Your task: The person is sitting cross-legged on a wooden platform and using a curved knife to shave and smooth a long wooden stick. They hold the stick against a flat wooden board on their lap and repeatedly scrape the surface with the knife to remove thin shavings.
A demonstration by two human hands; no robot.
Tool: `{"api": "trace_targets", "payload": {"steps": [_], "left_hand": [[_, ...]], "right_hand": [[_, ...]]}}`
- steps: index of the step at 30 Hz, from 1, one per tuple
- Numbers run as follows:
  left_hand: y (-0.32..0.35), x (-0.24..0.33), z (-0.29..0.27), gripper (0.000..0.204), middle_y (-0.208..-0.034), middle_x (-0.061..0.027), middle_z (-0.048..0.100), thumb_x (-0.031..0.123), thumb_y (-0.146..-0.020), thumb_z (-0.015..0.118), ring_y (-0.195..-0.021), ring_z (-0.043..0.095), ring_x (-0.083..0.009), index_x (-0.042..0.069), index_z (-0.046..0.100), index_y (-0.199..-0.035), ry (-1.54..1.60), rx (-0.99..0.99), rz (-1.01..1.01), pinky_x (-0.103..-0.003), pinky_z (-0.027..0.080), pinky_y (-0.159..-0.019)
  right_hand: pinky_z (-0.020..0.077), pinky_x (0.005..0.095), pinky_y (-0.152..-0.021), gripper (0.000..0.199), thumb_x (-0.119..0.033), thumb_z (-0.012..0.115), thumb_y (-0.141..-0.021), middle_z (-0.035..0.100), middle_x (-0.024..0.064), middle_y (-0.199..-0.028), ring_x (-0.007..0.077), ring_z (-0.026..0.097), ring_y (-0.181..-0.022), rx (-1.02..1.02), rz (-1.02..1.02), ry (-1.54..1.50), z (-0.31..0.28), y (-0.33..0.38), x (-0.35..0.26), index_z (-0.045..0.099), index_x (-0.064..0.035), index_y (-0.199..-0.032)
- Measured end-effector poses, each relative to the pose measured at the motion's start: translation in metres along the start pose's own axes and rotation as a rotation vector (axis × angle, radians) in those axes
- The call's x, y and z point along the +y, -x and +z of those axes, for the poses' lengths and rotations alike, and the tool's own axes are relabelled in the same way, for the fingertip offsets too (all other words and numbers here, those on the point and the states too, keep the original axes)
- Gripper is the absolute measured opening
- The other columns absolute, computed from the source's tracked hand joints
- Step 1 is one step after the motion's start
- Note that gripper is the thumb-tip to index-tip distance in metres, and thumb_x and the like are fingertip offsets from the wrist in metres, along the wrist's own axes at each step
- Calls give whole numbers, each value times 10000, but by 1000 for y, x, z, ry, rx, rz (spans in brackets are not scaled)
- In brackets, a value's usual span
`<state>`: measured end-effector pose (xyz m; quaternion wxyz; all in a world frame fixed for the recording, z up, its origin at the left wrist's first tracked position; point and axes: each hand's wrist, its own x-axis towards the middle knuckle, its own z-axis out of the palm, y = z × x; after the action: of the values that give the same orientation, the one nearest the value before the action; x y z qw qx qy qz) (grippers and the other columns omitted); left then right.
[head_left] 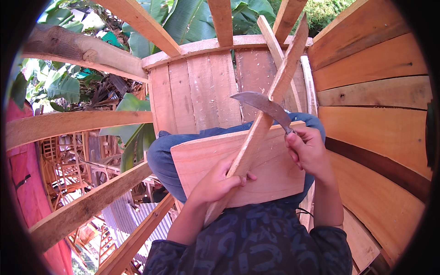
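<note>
My left hand (223, 182) is wrapped round the lower part of a long wooden strip (252, 140), which slants from my waist up and away to the right. In my right hand (304, 147) is the handle of a curved knife (262, 105). Its dark, hooked blade crosses the strip near the middle and points left; whether the edge bites into the wood I cannot tell. Beneath both hands a pale wooden board (279, 167) lies across my lap, over my jeans (161, 160).
Past my knees is a plank floor (201, 91) strewn with shavings, where a thinner stick (274, 46) leans. A board wall (373, 123) closes the right side. Open rails (87, 208) run along the left, with corrugated sheets (126, 224) and lumber below. Banana leaves (188, 25) hang beyond.
</note>
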<state>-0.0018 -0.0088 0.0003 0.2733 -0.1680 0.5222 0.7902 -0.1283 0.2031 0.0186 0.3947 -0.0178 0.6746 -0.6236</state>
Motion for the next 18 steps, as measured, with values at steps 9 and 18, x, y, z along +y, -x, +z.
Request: {"api": "trace_targets", "payload": {"steps": [9,18], "left_hand": [[-1,8,2,399,-972,-125,686,80,-742,578,-877,610,-157,-31,557,-1124,4,0,-36,-284,474,-797],[-2,2,-3,408,-952,-122,686,88,-731,581,-852,608,-145,-34,551,-1119,1,-25,-33,-280,476,-759]], "right_hand": [[390,268,-481,235,-218,704,-865,538,47,-568,92,511,-499,374,-355,474,24,-3,18,606,-7,-831],[425,311,-504,237,-218,715,-848,572,113,-627,242,565,-532,536,-675,693,25,-17,31,585,-20,-831]]}}
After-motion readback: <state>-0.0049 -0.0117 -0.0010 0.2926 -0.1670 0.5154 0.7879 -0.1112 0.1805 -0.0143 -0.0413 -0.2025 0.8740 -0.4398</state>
